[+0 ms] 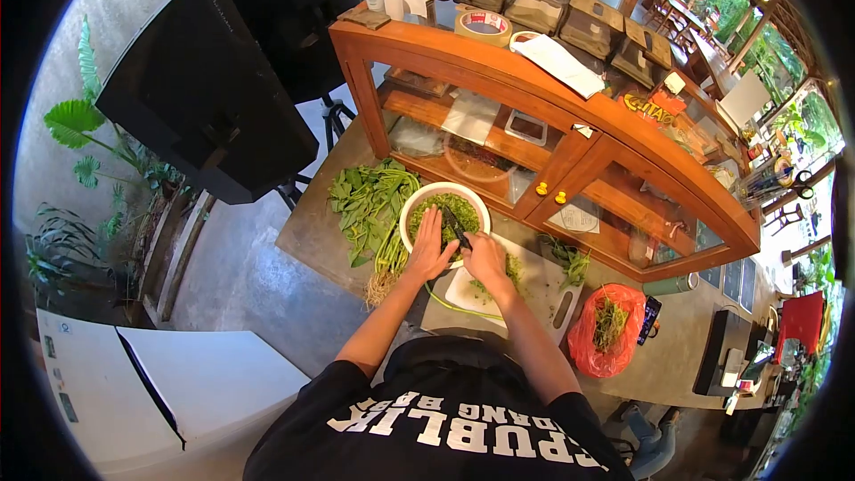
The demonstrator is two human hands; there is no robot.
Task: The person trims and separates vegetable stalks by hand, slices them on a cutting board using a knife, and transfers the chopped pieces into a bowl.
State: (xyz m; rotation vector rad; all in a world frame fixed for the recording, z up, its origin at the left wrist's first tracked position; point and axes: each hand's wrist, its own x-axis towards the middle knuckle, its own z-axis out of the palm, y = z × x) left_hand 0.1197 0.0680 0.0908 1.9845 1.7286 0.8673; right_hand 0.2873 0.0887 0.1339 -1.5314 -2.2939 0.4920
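Note:
Over a round white bowl (485, 214) of chopped greens (421, 207), my left hand (430, 248) is spread flat, its fingers reaching across the greens. My right hand (485, 260) is closed around a black knife (457, 227), whose blade lies over the bowl beside my left fingers. Left of the bowl lies a bunch of leafy greens (372, 205) with roots at its lower end. To the right, a white cutting board (469, 292) on a grey board (539, 298) carries green bits, and a long green stem lies across its lower part.
A wooden glass-fronted cabinet (525, 138) stands behind the bowl. On the right are a red plastic bag (583, 338) with plant scraps, a phone (650, 319) and a green cylinder (670, 285). A white fridge (223, 374) and black speaker (200, 98) stand left.

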